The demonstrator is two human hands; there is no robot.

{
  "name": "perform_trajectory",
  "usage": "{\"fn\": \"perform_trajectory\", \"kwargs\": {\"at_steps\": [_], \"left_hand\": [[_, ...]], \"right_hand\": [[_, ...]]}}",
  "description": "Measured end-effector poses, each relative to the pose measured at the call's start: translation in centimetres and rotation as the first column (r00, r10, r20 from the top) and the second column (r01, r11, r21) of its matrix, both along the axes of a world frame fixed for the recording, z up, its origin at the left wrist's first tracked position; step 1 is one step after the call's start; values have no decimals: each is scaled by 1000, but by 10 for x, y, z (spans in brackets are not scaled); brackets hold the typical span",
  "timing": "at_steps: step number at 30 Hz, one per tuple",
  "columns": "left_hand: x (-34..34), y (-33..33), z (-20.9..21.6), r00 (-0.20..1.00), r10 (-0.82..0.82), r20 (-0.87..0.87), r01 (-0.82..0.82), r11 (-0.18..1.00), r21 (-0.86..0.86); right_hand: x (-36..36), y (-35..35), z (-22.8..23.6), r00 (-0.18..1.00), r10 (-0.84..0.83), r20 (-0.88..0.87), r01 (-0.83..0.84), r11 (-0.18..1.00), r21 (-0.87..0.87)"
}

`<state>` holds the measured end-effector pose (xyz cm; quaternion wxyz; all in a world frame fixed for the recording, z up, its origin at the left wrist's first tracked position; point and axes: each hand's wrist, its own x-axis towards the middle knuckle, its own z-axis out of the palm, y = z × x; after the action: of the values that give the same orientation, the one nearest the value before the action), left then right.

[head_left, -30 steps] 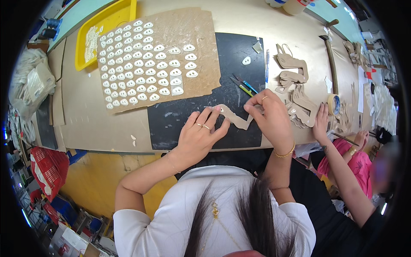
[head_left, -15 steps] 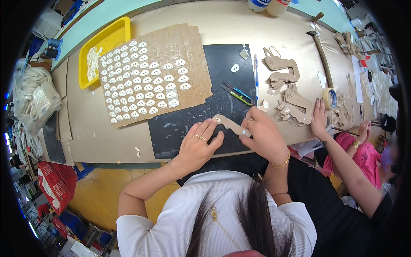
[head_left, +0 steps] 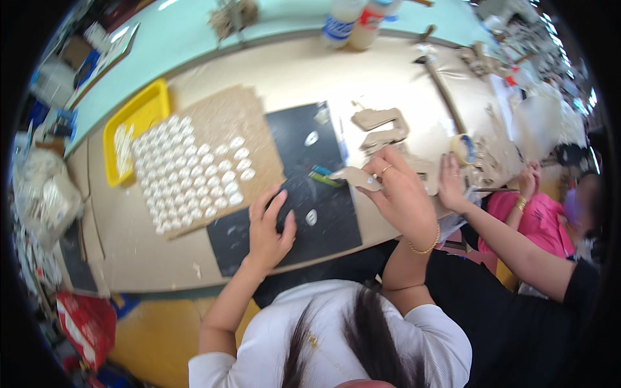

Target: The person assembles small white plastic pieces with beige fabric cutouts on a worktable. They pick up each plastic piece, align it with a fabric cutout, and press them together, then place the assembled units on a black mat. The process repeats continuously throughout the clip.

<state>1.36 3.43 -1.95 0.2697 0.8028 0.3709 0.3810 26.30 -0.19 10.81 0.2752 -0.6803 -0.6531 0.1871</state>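
Observation:
My right hand (head_left: 406,197) pinches a curved beige cut-out piece (head_left: 359,178) between thumb and fingers, held up over the right edge of the black mat (head_left: 336,236). My left hand (head_left: 266,234) rests at the mat's left part with fingers spread and nothing in them. Just right of it lies a small white oval piece with holes (head_left: 312,217). A second white oval piece (head_left: 311,138) sits farther back on the mat. Thread snips with green and blue handles (head_left: 325,177) lie near the held piece's tip. Beyond my right hand is a stack of beige cut-outs (head_left: 381,123), partly hidden by it.
Rows of white oval pieces cover a brown sheet (head_left: 242,110) at left. Behind it stands a yellow tray (head_left: 158,97). Bottles (head_left: 365,26), a hammer (head_left: 446,94) and a tape roll (head_left: 463,149) are at the back and right. A co-worker's hand (head_left: 453,184) rests close to my right hand.
My right hand has lifted the beige piece away toward the stack. My left hand has let go and moved left. A white oval piece now shows where the hands were. The whole view has shifted.

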Motion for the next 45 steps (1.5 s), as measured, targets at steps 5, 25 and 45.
{"fn": "perform_trajectory", "kwargs": {"at_steps": [5, 25, 45], "left_hand": [[-2, 6, -14, 999, 33, 19, -32, 997, -71], [-6, 3, -16, 996, 4, 87, 9, 989, -144], [0, 3, -1, 997, -6, 77, 12, 997, -77]], "right_hand": [[28, 2, 14, 988, -142, 59, 128, 972, 195], [64, -62, 53, 705, -709, -26, 486, 456, 745], [51, -45, -5, 709, -682, -182, 514, 323, 795]]}}
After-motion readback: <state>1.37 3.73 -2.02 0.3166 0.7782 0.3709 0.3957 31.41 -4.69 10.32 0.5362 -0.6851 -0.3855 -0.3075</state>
